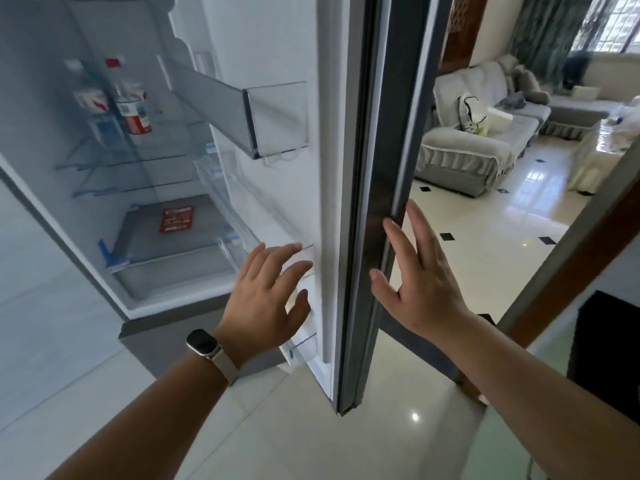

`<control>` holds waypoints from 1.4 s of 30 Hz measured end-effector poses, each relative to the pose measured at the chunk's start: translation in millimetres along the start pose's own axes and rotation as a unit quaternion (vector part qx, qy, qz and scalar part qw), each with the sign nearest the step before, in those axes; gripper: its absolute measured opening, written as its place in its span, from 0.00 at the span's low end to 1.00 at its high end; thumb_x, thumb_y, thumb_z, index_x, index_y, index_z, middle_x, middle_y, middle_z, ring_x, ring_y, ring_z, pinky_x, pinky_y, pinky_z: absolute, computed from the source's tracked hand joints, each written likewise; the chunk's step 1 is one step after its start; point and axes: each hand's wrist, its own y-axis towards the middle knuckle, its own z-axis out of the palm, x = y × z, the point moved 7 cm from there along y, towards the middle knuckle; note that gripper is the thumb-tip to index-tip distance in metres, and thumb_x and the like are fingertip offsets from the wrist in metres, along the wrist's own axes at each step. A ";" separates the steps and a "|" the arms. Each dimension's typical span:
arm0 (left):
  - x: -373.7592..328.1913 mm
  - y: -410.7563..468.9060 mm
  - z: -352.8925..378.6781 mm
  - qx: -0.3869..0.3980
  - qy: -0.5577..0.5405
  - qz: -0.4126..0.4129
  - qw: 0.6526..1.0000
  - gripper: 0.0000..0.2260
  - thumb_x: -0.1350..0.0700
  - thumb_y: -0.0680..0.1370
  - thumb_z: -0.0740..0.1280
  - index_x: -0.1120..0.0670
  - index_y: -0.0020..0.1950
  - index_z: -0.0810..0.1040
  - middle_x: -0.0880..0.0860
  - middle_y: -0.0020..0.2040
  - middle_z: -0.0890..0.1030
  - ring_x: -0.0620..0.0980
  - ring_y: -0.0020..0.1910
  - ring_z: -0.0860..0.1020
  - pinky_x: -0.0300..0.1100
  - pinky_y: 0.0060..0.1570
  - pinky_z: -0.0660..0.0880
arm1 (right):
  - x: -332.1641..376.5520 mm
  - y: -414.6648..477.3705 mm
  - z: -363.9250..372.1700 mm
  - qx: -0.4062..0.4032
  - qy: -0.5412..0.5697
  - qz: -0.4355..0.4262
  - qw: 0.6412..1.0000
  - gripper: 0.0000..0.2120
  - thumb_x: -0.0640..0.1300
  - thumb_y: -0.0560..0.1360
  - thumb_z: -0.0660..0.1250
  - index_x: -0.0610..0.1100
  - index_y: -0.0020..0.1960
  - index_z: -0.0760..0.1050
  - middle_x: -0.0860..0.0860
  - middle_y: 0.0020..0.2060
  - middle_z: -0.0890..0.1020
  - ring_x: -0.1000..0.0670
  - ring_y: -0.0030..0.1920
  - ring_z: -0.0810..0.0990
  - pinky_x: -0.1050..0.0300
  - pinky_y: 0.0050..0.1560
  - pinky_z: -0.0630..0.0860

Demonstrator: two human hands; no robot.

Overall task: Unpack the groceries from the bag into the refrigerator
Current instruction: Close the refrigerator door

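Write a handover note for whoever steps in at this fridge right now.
Left hand: open, empty, fingers at the inner side of the refrigerator door.
Right hand: open, flat against the door's outer edge.
Refrigerator stands open; bottle and cartons sit on an upper shelf, red packet on the drawer cover.
Grocery bag is not in view.
Left: cannot tell what remains to unpack.

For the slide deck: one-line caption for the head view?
Both hands, left hand and right hand, open at the edge of the open refrigerator door; bottle on a shelf inside.
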 end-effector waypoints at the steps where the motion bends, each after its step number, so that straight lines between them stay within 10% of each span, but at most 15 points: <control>1: 5.7 -5.4 -6.0 0.010 0.001 -0.011 1.000 0.19 0.57 0.73 0.69 0.56 0.63 0.73 0.61 0.63 0.78 0.60 0.60 0.76 0.60 0.68 0.67 | 9.7 1.9 0.2 -0.005 0.006 -0.011 1.000 0.30 0.49 0.77 0.64 0.42 0.75 0.57 0.39 0.76 0.52 0.38 0.77 0.57 0.38 0.69 0.68; 14: 90.7 -85.7 -103.5 0.069 -0.002 -0.132 0.989 0.30 0.44 0.77 0.63 0.55 0.76 0.63 0.56 0.72 0.73 0.56 0.73 0.68 0.54 0.72 0.64 | 167.5 13.2 36.4 -0.012 0.016 -0.107 0.994 0.30 0.48 0.75 0.65 0.42 0.73 0.60 0.38 0.74 0.54 0.40 0.76 0.58 0.37 0.66 0.71; 26: 118.9 -141.0 -165.1 0.042 -0.074 -0.237 0.968 0.43 0.44 0.78 0.66 0.50 0.81 0.39 0.52 0.83 0.44 0.48 0.81 0.46 0.40 0.75 0.48 | 274.6 61.7 92.2 -0.004 0.118 -0.057 0.991 0.33 0.53 0.77 0.61 0.41 0.75 0.54 0.39 0.76 0.53 0.41 0.77 0.55 0.40 0.70 0.66; 35: 169.6 -169.5 -176.3 0.001 -0.057 -0.311 0.949 0.38 0.46 0.79 0.66 0.41 0.79 0.42 0.52 0.82 0.47 0.54 0.79 0.56 0.41 0.70 0.58 | 316.9 109.2 148.7 0.048 0.146 -0.093 0.984 0.36 0.57 0.77 0.59 0.48 0.78 0.48 0.50 0.78 0.50 0.51 0.77 0.51 0.43 0.70 0.63; 42: 214.9 -187.3 -186.3 -0.030 -0.021 -0.329 0.944 0.40 0.51 0.81 0.65 0.37 0.78 0.37 0.52 0.82 0.49 0.52 0.80 0.54 0.41 0.71 0.61 | 342.0 133.9 201.0 0.030 0.163 -0.153 0.974 0.36 0.56 0.76 0.61 0.47 0.78 0.49 0.41 0.77 0.54 0.42 0.77 0.54 0.39 0.72 0.61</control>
